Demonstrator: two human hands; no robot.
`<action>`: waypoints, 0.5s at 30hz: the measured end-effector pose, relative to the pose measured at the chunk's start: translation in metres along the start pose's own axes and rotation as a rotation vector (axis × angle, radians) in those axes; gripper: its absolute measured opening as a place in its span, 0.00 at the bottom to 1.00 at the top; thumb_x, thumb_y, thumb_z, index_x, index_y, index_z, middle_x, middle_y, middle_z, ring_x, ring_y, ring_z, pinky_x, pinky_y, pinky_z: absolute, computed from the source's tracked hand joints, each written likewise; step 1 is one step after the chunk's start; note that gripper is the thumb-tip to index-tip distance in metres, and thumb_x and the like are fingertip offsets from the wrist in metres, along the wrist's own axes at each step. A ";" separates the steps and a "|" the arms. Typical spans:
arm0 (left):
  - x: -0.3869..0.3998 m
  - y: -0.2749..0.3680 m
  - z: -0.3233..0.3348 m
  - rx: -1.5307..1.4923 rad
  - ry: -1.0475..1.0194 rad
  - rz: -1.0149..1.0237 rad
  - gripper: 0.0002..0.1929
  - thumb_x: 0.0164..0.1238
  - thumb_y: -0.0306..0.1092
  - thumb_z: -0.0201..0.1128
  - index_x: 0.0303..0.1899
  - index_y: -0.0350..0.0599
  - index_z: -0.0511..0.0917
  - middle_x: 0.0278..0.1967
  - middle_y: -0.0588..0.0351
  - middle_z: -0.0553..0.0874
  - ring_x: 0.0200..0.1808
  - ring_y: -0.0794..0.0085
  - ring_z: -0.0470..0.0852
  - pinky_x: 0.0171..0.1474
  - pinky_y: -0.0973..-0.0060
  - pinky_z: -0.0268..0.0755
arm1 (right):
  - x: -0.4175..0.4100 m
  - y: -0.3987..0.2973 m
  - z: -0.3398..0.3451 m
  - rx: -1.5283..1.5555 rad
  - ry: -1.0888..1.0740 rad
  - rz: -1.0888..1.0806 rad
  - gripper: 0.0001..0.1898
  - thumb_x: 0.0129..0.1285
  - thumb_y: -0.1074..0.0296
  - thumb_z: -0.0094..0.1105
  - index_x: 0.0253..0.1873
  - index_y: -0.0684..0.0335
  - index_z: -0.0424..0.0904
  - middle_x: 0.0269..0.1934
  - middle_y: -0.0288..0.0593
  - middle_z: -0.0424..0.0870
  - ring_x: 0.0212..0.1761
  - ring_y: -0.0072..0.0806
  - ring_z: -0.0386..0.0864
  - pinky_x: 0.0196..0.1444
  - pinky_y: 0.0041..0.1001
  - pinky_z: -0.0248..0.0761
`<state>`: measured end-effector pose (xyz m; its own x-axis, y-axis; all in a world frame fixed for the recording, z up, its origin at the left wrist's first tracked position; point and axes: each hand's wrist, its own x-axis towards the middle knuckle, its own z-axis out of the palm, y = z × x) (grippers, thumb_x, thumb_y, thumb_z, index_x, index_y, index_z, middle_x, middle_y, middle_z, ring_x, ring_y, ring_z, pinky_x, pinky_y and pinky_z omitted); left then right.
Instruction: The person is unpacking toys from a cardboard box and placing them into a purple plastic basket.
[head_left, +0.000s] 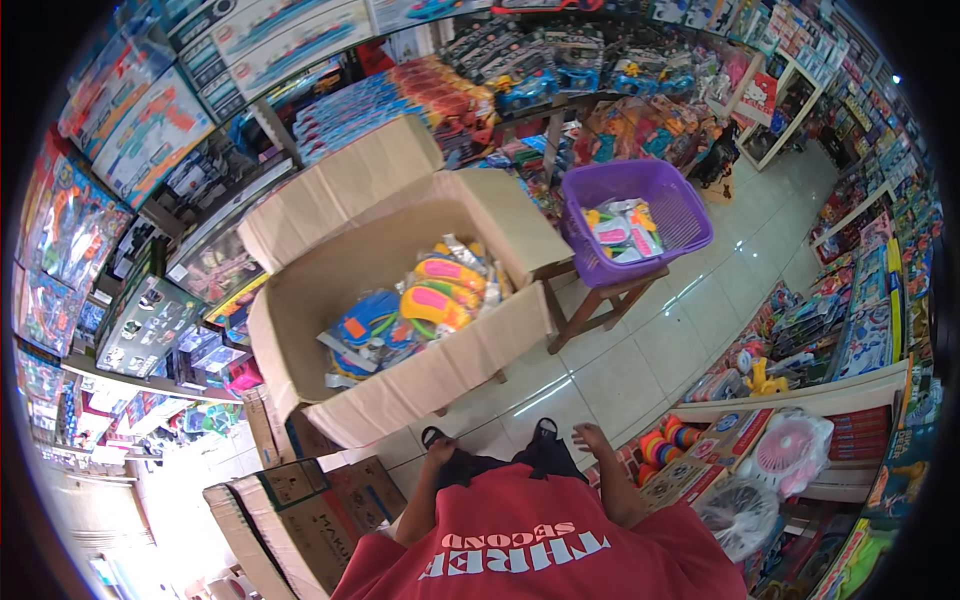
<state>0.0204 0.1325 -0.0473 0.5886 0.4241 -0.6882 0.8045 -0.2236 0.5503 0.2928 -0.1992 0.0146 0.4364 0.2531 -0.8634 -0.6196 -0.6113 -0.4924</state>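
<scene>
My left hand (441, 451) hangs low by my thigh, near the front of a large open cardboard box (427, 386). Its fingers look curled, and nothing shows in it. My right hand (592, 439) is held out at my other side, empty, with its fingers apart. Inside the box lie yellow plastic toys (435, 300) with pink patches and blue plastic toys (371, 319), wrapped in clear bags. Beyond the box's right end, a purple plastic basket (592, 262) holds similar bagged toys (626, 229). The basket rests on a wooden stool (585, 319).
Closed cartons (300, 517) stand at my left. Packed toy shelves (360, 112) run behind the box. At my right are a pink fan (784, 454) in plastic, rainbow-coloured toys (667, 442) and more toy racks. Tiled floor (637, 367) runs between the displays.
</scene>
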 end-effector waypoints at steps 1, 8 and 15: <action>-0.005 0.004 -0.016 -0.003 -0.008 0.003 0.20 0.61 0.49 0.54 0.45 0.46 0.82 0.45 0.44 0.83 0.51 0.53 0.80 0.56 0.65 0.70 | 0.002 -0.012 0.019 0.006 0.023 -0.041 0.19 0.62 0.51 0.55 0.52 0.56 0.73 0.43 0.41 0.81 0.43 0.31 0.79 0.42 0.34 0.72; -0.113 0.087 -0.153 -0.030 -0.260 0.502 0.24 0.71 0.49 0.50 0.57 0.39 0.72 0.50 0.46 0.79 0.54 0.58 0.77 0.59 0.69 0.66 | -0.042 -0.080 0.144 -0.211 -0.125 -0.399 0.16 0.63 0.57 0.56 0.52 0.57 0.75 0.40 0.34 0.81 0.40 0.21 0.78 0.39 0.25 0.71; -0.211 0.197 -0.285 -0.386 -0.657 0.735 0.19 0.74 0.41 0.49 0.58 0.38 0.71 0.54 0.48 0.76 0.56 0.66 0.75 0.60 0.72 0.64 | -0.203 -0.211 0.181 -0.318 -0.345 -0.511 0.13 0.68 0.62 0.52 0.48 0.66 0.75 0.39 0.37 0.81 0.42 0.20 0.77 0.45 0.23 0.70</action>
<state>0.0319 0.2490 0.3412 0.9409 -0.2857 -0.1819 0.2207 0.1101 0.9691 0.2169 0.0143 0.2737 0.3578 0.7595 -0.5433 -0.1472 -0.5287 -0.8360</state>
